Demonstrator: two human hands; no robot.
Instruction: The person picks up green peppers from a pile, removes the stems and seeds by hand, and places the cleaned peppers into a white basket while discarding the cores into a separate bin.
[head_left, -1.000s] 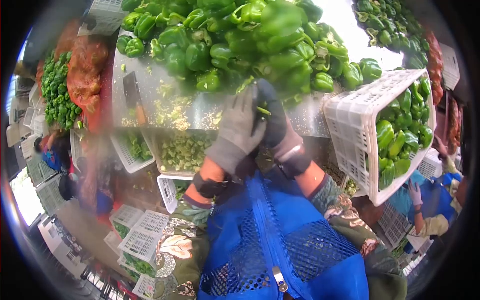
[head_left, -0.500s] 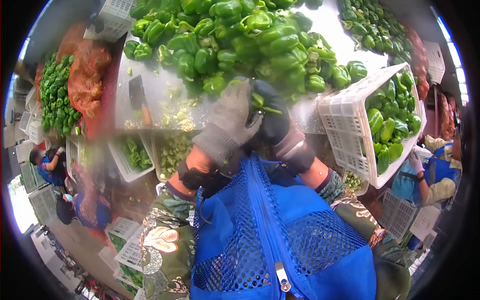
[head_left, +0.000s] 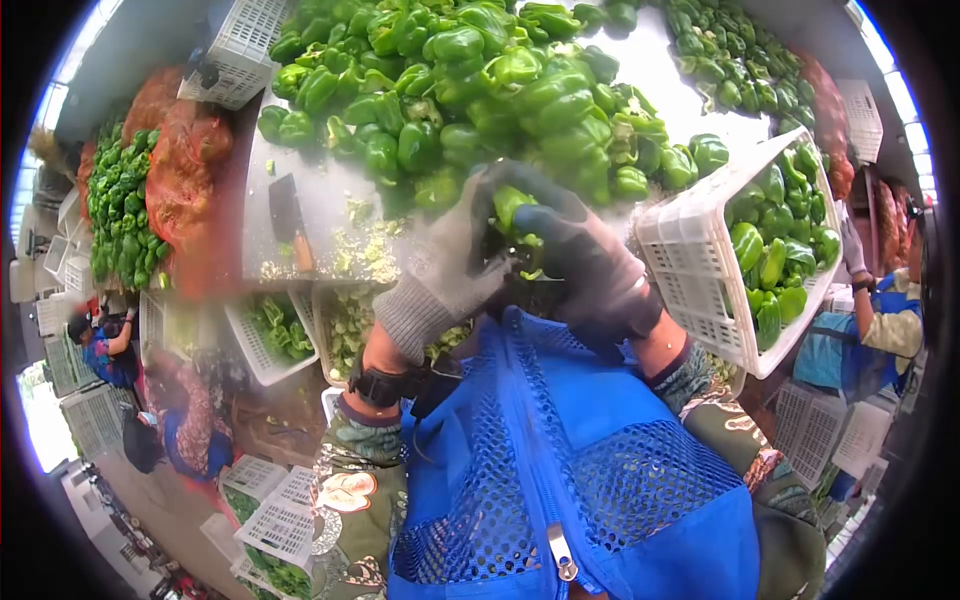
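Observation:
My left hand (head_left: 450, 255), in a grey knit glove, curls around the left side of a green bell pepper (head_left: 512, 208). On its other side my right hand (head_left: 592, 250), in a dark and grey glove, wraps the same pepper. Both hands are close together in front of my blue mesh garment. The dark fingers hide much of the pepper, and its lower end is blurred. Just beyond the hands, a large heap of green bell peppers (head_left: 450, 90) lies on the metal table (head_left: 262, 235).
A knife (head_left: 288, 215) lies on the table at left, beside pale pepper scraps (head_left: 362, 240). A white crate of peppers (head_left: 690, 270) leans at right. Below the table edge is another pepper crate (head_left: 262, 345). Red mesh sacks (head_left: 185, 175) stand at left. Co-workers are on both sides.
My right hand has turned and shifted slightly right, so the pepper shows more between the hands. My left hand has opened away from it a little. The view has shifted slightly.

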